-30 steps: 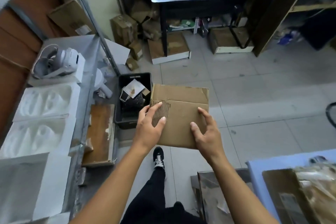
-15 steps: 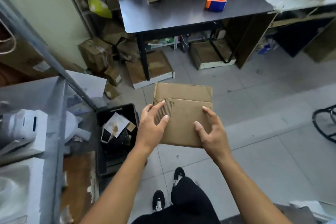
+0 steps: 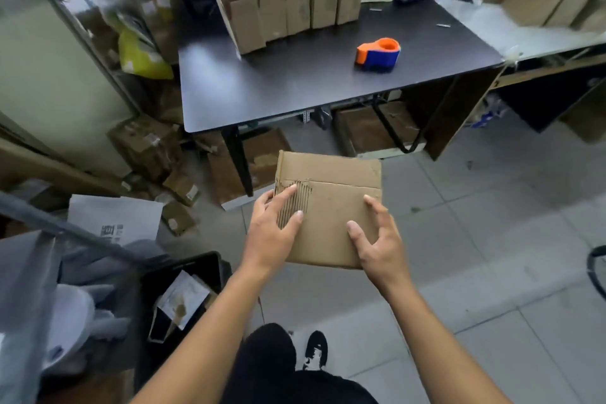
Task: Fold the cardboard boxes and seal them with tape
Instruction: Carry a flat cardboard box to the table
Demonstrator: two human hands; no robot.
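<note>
Ahead of us stands the dark table (image 3: 295, 88), its near edge well beyond our reach and a stretch of bare top open between the row of folded boxes (image 3: 288, 0) at the back and the tape dispenser (image 3: 378, 54) to the right. The tiled floor (image 3: 475, 223) between us and the table looks free to walk, though cartons crowd the table legs on the left. We hold a flattened cardboard box (image 3: 331, 207) in the air over the floor, not yet opened. Our left hand (image 3: 273, 233) grips its left edge, thumb on the torn, ribbed patch; our right hand (image 3: 377, 243) holds the lower right corner with thumb on top and fingers curled at the edge. We judge this the carrying step; next we need to reach the table, open the flat into shape and fold its flaps.
</note>
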